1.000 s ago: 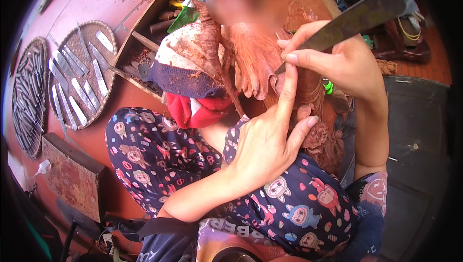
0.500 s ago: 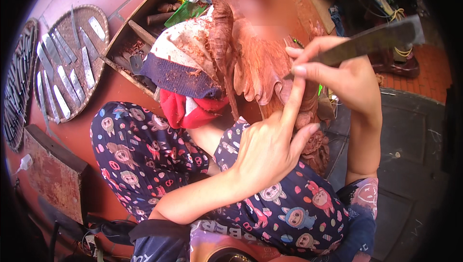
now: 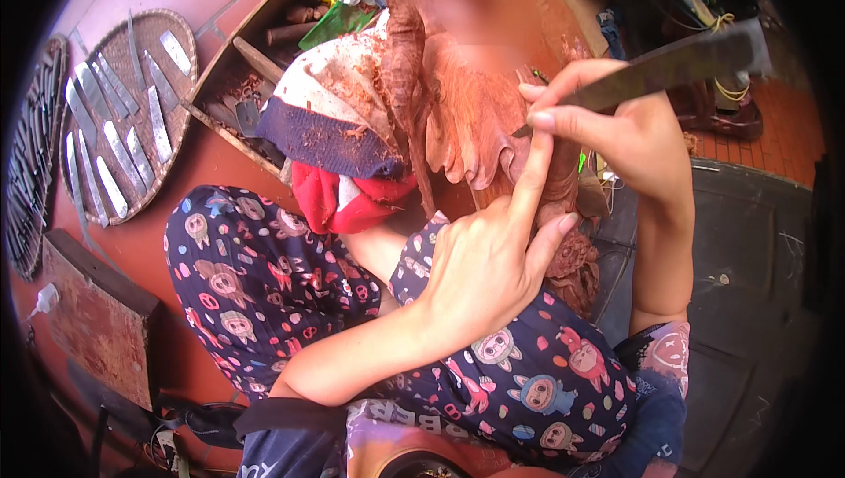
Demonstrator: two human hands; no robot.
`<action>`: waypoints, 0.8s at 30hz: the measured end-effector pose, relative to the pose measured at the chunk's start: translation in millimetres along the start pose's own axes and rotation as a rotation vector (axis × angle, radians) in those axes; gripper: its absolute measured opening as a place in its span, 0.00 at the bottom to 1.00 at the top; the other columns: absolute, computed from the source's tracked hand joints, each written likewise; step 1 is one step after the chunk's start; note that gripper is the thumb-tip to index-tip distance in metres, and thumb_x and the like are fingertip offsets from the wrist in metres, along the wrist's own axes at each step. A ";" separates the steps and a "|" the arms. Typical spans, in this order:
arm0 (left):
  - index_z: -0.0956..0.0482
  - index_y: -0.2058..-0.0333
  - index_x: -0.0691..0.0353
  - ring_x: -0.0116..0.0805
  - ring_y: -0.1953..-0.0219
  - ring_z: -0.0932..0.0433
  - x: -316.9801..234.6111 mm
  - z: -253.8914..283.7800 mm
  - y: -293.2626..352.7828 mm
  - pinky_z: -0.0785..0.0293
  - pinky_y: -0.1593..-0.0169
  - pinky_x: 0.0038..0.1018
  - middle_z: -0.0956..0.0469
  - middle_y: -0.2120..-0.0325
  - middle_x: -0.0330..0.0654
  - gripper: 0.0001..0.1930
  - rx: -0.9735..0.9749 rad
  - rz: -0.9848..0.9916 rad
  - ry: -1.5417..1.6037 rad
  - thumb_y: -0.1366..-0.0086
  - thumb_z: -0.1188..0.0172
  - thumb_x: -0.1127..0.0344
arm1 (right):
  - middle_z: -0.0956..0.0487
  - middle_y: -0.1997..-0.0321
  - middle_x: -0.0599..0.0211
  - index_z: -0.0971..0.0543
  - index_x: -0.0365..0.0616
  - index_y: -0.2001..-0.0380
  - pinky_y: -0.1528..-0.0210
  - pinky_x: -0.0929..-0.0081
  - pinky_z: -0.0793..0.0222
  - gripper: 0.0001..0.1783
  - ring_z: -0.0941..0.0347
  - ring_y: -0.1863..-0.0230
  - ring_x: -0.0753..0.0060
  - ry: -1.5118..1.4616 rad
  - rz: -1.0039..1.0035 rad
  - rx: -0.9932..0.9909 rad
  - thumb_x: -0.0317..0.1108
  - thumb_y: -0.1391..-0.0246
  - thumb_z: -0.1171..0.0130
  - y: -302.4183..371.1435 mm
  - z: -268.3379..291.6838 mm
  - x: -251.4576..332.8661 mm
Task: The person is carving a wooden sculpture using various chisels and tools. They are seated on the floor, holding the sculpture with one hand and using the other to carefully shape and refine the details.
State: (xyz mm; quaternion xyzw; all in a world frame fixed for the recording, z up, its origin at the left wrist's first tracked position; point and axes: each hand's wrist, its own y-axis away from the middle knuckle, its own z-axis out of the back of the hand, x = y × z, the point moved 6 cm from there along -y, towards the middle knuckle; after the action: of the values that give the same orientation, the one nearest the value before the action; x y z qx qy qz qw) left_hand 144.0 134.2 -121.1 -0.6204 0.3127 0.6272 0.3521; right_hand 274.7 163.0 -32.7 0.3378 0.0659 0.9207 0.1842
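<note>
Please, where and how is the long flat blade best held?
Probably pinch the long flat blade near its narrow lower end, coming from the right, as the right hand does. The tip points left toward the wooden carving, so a close grip should steady it; the broad end sticks out freely to the upper right.

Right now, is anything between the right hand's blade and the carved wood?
Nothing visible is. The blade in the right hand has its tip at the carved wood, though contact is too small to tell. The left hand has its index finger close beside the tip.
</note>
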 end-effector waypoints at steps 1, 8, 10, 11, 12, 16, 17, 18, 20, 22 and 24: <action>0.56 0.27 0.62 0.57 0.72 0.19 2.7 -3.4 6.5 0.24 0.69 0.43 0.19 0.70 0.56 0.42 -0.065 -0.081 0.018 0.31 0.42 0.56 | 0.16 0.72 0.65 0.16 0.35 0.71 0.53 0.69 0.27 0.06 0.20 0.68 0.76 -0.005 0.081 0.021 0.26 0.52 0.32 2.6 -0.5 -5.2; 0.57 0.27 0.62 0.57 0.70 0.18 0.8 0.6 0.6 0.23 0.67 0.42 0.19 0.69 0.58 0.42 0.029 0.028 -0.017 0.30 0.43 0.57 | 0.16 0.74 0.67 0.15 0.37 0.73 0.55 0.75 0.23 0.06 0.18 0.68 0.75 0.007 0.015 -0.039 0.28 0.55 0.31 0.7 -2.4 -2.9; 0.57 0.27 0.62 0.58 0.74 0.20 6.9 -4.7 10.8 0.26 0.71 0.44 0.21 0.73 0.57 0.41 -0.084 -0.104 0.006 0.30 0.44 0.57 | 0.16 0.74 0.66 0.16 0.37 0.73 0.61 0.77 0.25 0.07 0.19 0.68 0.76 -0.048 0.114 0.026 0.29 0.54 0.31 3.6 -6.3 -10.7; 0.57 0.27 0.62 0.59 0.73 0.20 10.5 -8.8 11.7 0.25 0.70 0.45 0.20 0.72 0.58 0.41 -0.067 -0.086 0.036 0.29 0.44 0.57 | 0.16 0.74 0.66 0.16 0.37 0.73 0.59 0.76 0.25 0.07 0.19 0.68 0.76 -0.049 0.117 0.045 0.29 0.54 0.31 1.8 -6.3 -10.8; 0.57 0.27 0.62 0.60 0.72 0.20 9.3 -12.5 10.2 0.25 0.68 0.46 0.20 0.71 0.59 0.41 -0.041 -0.072 0.075 0.29 0.44 0.57 | 0.16 0.74 0.66 0.16 0.36 0.73 0.57 0.76 0.24 0.06 0.19 0.68 0.77 -0.043 0.109 0.055 0.28 0.54 0.31 3.2 -3.3 -11.5; 0.54 0.27 0.62 0.57 0.78 0.21 5.5 -3.6 1.8 0.25 0.73 0.47 0.20 0.76 0.55 0.40 -0.081 -0.079 -0.011 0.31 0.43 0.59 | 0.17 0.74 0.66 0.17 0.34 0.74 0.49 0.71 0.23 0.05 0.20 0.67 0.77 -0.029 0.010 -0.032 0.25 0.53 0.32 0.3 -3.0 -2.7; 0.55 0.27 0.62 0.57 0.78 0.21 7.3 -4.6 6.6 0.25 0.74 0.47 0.21 0.77 0.55 0.41 -0.122 -0.133 0.021 0.31 0.43 0.59 | 0.16 0.74 0.66 0.17 0.34 0.73 0.52 0.72 0.23 0.06 0.20 0.67 0.77 -0.063 0.049 0.007 0.26 0.53 0.32 2.0 -6.7 -4.0; 0.56 0.27 0.62 0.57 0.79 0.22 5.2 -3.8 10.7 0.26 0.74 0.47 0.21 0.77 0.55 0.41 -0.163 -0.185 0.056 0.30 0.44 0.59 | 0.16 0.74 0.66 0.17 0.34 0.73 0.55 0.74 0.23 0.06 0.20 0.67 0.77 -0.094 0.084 0.048 0.27 0.53 0.32 4.3 -8.5 -5.2; 0.56 0.27 0.61 0.58 0.76 0.21 10.3 -7.6 11.6 0.25 0.71 0.47 0.21 0.76 0.58 0.41 -0.078 -0.098 0.064 0.30 0.44 0.58 | 0.16 0.72 0.65 0.17 0.33 0.73 0.53 0.73 0.24 0.06 0.20 0.66 0.77 -0.030 0.097 0.086 0.27 0.51 0.32 2.2 -6.1 -3.5; 0.57 0.26 0.60 0.60 0.71 0.19 6.4 2.2 -1.3 0.24 0.67 0.45 0.20 0.71 0.59 0.41 0.062 0.060 0.001 0.30 0.44 0.57 | 0.16 0.72 0.65 0.18 0.33 0.74 0.46 0.67 0.22 0.05 0.20 0.66 0.78 -0.009 0.025 0.017 0.25 0.51 0.33 -2.7 -2.9 -2.2; 0.57 0.27 0.60 0.60 0.72 0.20 6.4 1.7 -0.8 0.25 0.68 0.46 0.20 0.72 0.59 0.41 0.011 0.013 0.009 0.30 0.44 0.58 | 0.18 0.72 0.66 0.18 0.32 0.71 0.34 0.54 0.31 0.03 0.21 0.66 0.77 -0.051 0.005 0.031 0.22 0.49 0.35 -1.9 -6.3 1.1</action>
State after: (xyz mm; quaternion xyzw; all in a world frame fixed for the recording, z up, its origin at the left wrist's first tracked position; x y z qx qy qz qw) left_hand 143.8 136.4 -127.3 -0.6194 0.3218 0.6247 0.3500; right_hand 270.4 165.1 -37.4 0.3641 0.0746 0.9111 0.1784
